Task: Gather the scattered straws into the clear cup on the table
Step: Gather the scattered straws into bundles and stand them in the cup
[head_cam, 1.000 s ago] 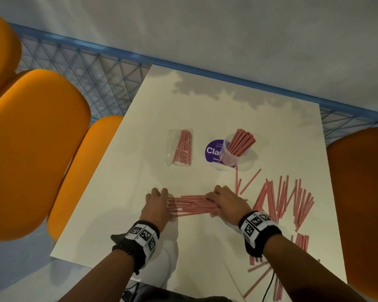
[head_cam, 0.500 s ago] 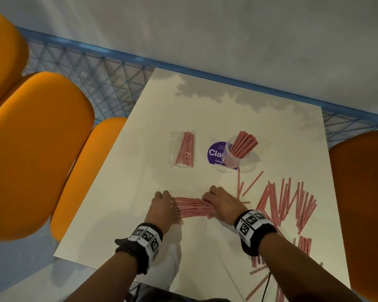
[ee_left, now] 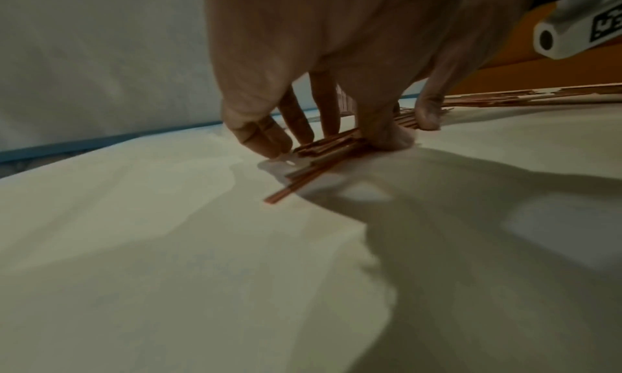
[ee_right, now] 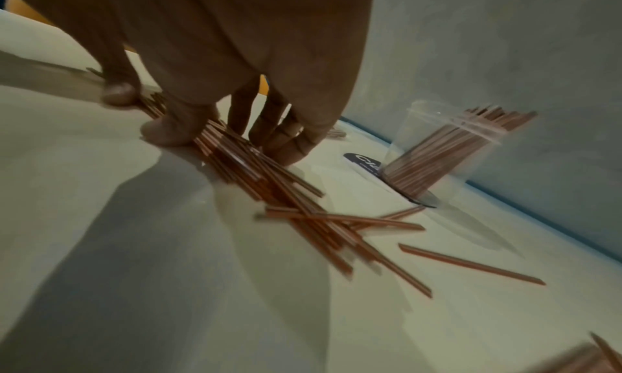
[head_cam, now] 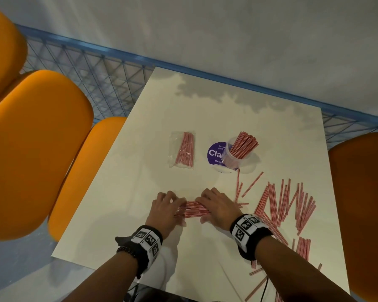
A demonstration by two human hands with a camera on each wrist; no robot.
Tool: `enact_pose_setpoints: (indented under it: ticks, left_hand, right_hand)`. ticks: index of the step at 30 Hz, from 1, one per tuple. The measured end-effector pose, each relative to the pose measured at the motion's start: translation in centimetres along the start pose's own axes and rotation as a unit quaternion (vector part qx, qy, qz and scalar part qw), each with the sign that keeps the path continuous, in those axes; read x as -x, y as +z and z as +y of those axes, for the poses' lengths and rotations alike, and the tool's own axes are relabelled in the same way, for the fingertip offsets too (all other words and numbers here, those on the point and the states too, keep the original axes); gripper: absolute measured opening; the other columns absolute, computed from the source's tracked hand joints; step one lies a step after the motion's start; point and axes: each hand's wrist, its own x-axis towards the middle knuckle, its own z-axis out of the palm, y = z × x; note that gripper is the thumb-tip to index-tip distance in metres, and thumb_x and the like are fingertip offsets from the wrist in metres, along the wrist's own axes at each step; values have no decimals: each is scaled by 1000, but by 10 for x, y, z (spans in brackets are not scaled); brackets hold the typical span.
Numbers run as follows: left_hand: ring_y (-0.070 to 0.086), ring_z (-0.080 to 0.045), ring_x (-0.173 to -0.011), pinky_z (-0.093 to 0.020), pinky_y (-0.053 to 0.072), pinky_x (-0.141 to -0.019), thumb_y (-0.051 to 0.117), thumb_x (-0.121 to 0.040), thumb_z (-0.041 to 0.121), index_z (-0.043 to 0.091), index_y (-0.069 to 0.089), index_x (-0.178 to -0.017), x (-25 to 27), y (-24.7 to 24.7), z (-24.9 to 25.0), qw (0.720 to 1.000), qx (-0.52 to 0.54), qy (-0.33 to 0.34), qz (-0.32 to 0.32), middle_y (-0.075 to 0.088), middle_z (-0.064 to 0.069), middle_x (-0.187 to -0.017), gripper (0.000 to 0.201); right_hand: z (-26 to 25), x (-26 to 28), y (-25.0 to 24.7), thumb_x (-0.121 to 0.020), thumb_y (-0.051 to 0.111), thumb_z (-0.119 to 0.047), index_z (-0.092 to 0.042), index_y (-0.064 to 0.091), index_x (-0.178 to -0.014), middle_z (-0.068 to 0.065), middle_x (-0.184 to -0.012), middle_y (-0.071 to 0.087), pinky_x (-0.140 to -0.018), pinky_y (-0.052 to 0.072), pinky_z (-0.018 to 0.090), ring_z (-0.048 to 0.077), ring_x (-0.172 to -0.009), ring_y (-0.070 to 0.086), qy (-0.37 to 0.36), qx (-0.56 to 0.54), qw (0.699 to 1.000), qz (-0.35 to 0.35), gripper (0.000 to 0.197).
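Both hands clamp one bundle (head_cam: 191, 209) of straws lying flat on the table (head_cam: 205, 118): the left hand (head_cam: 164, 209) pinches its left end between thumb and curled fingers, the right hand (head_cam: 218, 207) pinches the right end the same way. The cup (head_cam: 238, 156) stands farther back on a purple sticker (head_cam: 214, 153), already holding tilted straws. More loose straws (head_cam: 286, 203) lie scattered to the right of the right hand. A bag (head_cam: 182, 150) of straws lies left of the cup.
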Motion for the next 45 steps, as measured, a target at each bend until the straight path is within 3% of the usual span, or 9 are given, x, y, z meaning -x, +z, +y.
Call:
enact_pose_setpoints:
  ticks: [5, 13, 18, 21, 25, 29, 35, 40, 45]
  left_hand:
    - [53, -28, -90, -36, 41, -73, 62, -82, 15, 14, 63, -103, -8, 3, 15, 998, -28, 48, -5, 59, -4, -96, 21]
    - [52, -23, -62, -31, 42, -51, 23, -69, 9, 11, 56, -78, -7, 15, 25, 984, -154, 82, -33, 56, -6, -72, 34]
    - [52, -26, -78, -32, 40, -64, 44, -70, 1, 9, 54, -93, -1, 11, 36, 975, -201, 66, -74, 57, -8, -90, 26]
    - [47, -30, -98, -35, 35, -78, 33, -80, 0, 7, 46, -109, 4, 9, 43, 968, -225, 72, -83, 48, -12, -108, 32]
    - [48, -30, -98, -36, 35, -78, 10, -78, 6, 7, 44, -109, 2, 8, 45, 962, -244, 96, -80, 51, -14, -110, 47]
    - [49, -30, -101, -36, 37, -81, 33, -89, 5, 8, 44, -113, -7, -6, 47, 955, -257, 90, -115, 50, -13, -114, 26]
    - [58, -33, -103, -39, 45, -81, 50, -94, 23, 9, 45, -122, -31, -43, 64, 961, -182, 57, -199, 54, -13, -120, 32]
    - [63, -30, -91, -35, 47, -73, 55, -87, 50, 12, 58, -108, -31, -69, 89, 960, -220, 59, -160, 62, -10, -102, 44]
    - [61, -29, -100, -36, 47, -80, 54, -86, 26, 12, 55, -111, -27, -75, 103, 966, -209, 10, -150, 58, -10, -112, 29]
  right_hand:
    - [-17, -9, 3, -89, 66, -22, -11, 54, -114, 6, -111, 53, -83, 44, 37, 24, -102, 48, 6, -13, 1000, -9, 30]
    - [-36, -6, 5, -81, 57, -1, -4, 51, -111, 13, -111, 51, -80, 35, 33, 28, -101, 45, 32, 84, 995, -47, 30]
    - [-47, 0, 9, -74, 60, -3, -6, 52, -104, 14, -104, 53, -73, 33, 34, 29, -93, 47, 45, 130, 988, -65, 31]
    - [-49, 5, 17, -67, 64, -3, -6, 54, -98, 14, -96, 57, -67, 37, 35, 28, -84, 50, 50, 122, 989, -69, 33]
    - [-48, 9, 14, -77, 53, 2, -3, 50, -109, 16, -107, 53, -72, 29, 34, 30, -93, 48, 29, 104, 992, -59, 33]
    - [-43, 3, 0, -81, 55, 2, -4, 47, -115, 16, -116, 49, -74, 28, 32, 29, -101, 47, 31, 109, 991, -70, 35]
    - [-27, 1, -37, -84, 67, -19, -8, 43, -118, 12, -112, 58, -74, 42, 36, 29, -95, 58, 45, 57, 993, -89, 43]
    - [-32, 10, -58, -97, 47, -32, -11, 47, -116, 13, -106, 64, -66, 41, 36, 34, -89, 63, 62, 58, 996, -40, 29]
    - [-34, 11, -76, -96, 48, -32, -8, 63, -106, 15, -104, 64, -68, 40, 35, 33, -92, 63, 88, 86, 992, -40, 30]
